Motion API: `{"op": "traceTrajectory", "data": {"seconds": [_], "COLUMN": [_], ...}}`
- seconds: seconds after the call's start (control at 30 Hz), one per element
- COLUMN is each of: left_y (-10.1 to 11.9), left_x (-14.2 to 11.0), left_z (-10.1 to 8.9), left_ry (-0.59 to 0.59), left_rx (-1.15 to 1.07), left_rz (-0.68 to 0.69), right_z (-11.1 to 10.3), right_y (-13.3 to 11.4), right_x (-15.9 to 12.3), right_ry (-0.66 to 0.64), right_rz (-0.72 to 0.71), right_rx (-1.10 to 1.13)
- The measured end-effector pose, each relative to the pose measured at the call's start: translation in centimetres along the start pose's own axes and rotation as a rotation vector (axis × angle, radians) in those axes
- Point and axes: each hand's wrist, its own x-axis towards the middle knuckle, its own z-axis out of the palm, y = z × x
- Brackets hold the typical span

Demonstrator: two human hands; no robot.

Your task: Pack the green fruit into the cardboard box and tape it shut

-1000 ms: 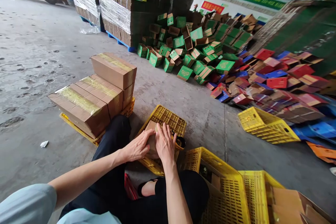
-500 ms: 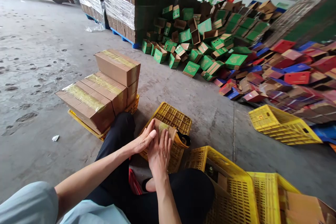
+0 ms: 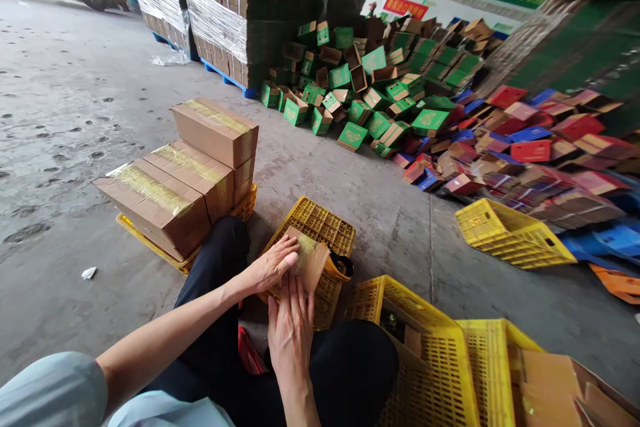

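A small cardboard box (image 3: pixel 313 261) with a strip of clear yellowish tape lies on a yellow plastic crate (image 3: pixel 323 217) in front of me. My left hand (image 3: pixel 273 263) rests on the left of its top, fingers stretched out and pressed against the tape. On the near side of the box, my right hand (image 3: pixel 291 320) lies flat with its fingers straight and its fingertips touching the cardboard. Neither hand grips anything. Just right of the box sits an orange and black tool (image 3: pixel 342 265), partly hidden, that looks like a tape dispenser.
Taped cartons (image 3: pixel 155 190) are stacked on a yellow crate at left. Close on my right stand yellow crates (image 3: pixel 440 347), one with an open carton (image 3: pixel 555 380). Another yellow crate (image 3: pixel 510 233) lies farther off. Green boxes (image 3: pixel 353 135) and red and blue boxes (image 3: pixel 530 150) are heaped behind.
My right hand has slid toward me, from the top of the box to its near side, uncovering more tape. My left hand now lies flatter on the top. The view has shifted to the right.
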Motion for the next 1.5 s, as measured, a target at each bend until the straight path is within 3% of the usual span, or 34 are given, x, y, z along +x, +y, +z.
{"op": "traceTrajectory", "data": {"seconds": [0.27,0.63,0.77,0.97,1.1,1.2,1.27,1.33,1.43,1.5], "left_y": [-0.6,-0.9,-1.0,-0.3,-1.7,-4.6,-6.7,-8.6,-10.1,-10.4], "left_x": [-0.4,0.3,0.0,-0.3,-1.2,-2.7,-3.5,-3.7,-3.0,-2.1], "left_z": [-0.1,-1.9,-1.7,-0.5,-0.4,0.4,1.8,3.7,6.7,8.3], "left_ry": [0.008,-0.040,-0.031,0.049,0.155,0.291,0.257,0.213,0.158,0.114], "left_rx": [0.177,0.148,0.115,0.042,-0.197,-0.438,-0.610,-0.646,-0.712,-0.767], "left_rz": [0.172,0.193,0.146,0.097,-0.041,-0.280,-0.517,-0.618,-0.675,-0.616], "right_z": [-0.5,-1.2,-0.7,0.0,0.0,0.2,0.2,0.2,0.0,-0.3], "right_y": [3.5,5.6,5.5,4.4,4.3,4.9,5.9,7.6,11.1,13.2], "right_x": [4.8,11.4,10.2,4.8,3.7,4.8,5.6,6.1,5.8,4.7], "right_ry": [-0.108,-0.247,-0.212,-0.129,-0.040,0.022,0.060,0.105,0.178,0.228], "right_rz": [0.076,0.142,0.090,-0.021,-0.052,-0.046,-0.020,0.032,0.133,0.200], "right_rx": [-0.100,-0.104,-0.124,-0.143,-0.087,-0.025,-0.002,0.021,0.064,0.087]}}
